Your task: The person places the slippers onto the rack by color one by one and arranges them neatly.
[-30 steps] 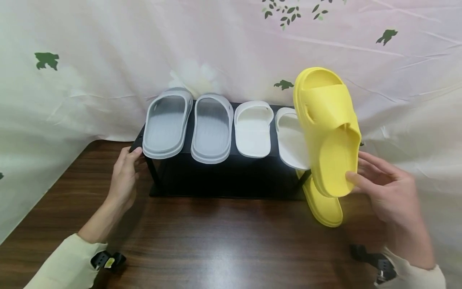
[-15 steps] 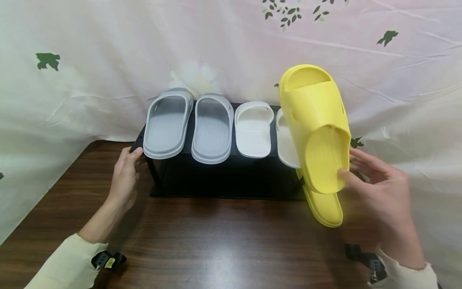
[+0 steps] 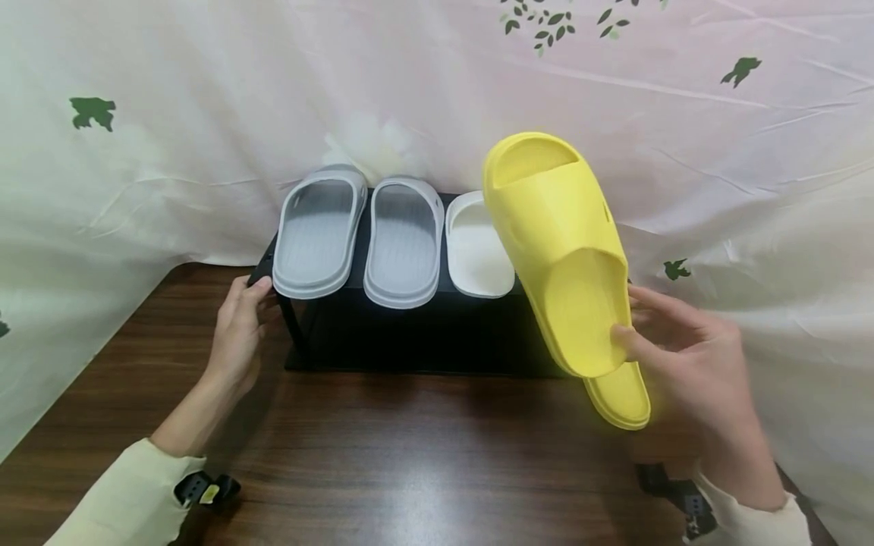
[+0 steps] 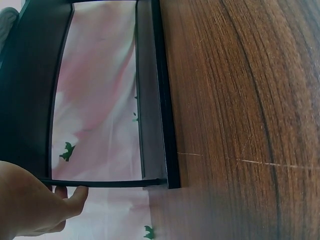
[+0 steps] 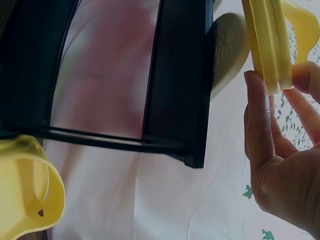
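Right hand: we see thumb and fingers closed in a pinch on the heel of the raised yellow slipper, thumb on the footbed, fingers beneath. The slipper is up in the air, tilted, strap side towards us, in front of the right part of the black rack. From the head camera we cannot tell what lies behind it; the right wrist view gives us a pale sole jutting past the rack's edge.

Left hand: fingers curled round the rack's left edge at the near corner, thumb on top.

Along the rack's top, from its left edge, we note the first grey clog, second grey clog, then a white clog. Second yellow slipper: on the brown table, by the rack's near right corner, partly hidden.
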A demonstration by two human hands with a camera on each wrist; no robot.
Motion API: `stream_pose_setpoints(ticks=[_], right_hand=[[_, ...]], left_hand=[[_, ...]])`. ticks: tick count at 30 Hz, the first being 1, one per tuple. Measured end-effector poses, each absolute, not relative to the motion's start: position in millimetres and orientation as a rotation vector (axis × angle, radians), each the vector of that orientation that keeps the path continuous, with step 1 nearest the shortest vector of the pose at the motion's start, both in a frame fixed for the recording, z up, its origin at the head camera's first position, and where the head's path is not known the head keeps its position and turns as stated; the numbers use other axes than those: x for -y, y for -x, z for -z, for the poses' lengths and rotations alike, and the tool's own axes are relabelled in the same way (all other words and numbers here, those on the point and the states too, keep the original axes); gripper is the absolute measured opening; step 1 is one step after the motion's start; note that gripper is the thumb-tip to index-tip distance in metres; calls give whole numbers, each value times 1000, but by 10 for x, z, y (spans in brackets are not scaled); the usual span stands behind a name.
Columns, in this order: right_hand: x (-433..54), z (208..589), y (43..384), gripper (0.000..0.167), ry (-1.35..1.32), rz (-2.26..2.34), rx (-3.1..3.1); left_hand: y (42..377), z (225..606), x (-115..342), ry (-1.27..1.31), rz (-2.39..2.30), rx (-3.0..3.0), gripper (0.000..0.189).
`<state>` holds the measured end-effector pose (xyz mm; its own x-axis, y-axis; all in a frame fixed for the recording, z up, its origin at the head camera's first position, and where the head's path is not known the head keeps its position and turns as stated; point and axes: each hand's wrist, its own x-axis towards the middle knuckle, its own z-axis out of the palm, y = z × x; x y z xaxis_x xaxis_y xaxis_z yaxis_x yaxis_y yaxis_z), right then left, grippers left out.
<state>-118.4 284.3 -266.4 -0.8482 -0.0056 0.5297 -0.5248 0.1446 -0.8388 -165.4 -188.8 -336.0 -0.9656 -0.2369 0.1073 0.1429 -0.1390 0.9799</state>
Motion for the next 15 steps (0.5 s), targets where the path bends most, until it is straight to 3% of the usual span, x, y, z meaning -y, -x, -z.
stream_pose_setpoints(ticks=[11, 15], right_hand=[[-2714, 2740, 1098, 48, -692, -1780, 2062], [-2669, 2743, 1054, 48, -632, -1739, 2115]], left_hand=[[1658, 3351, 1883, -107, 2201, 1869, 15], [1648, 3353, 1887, -106, 2206, 1876, 16]])
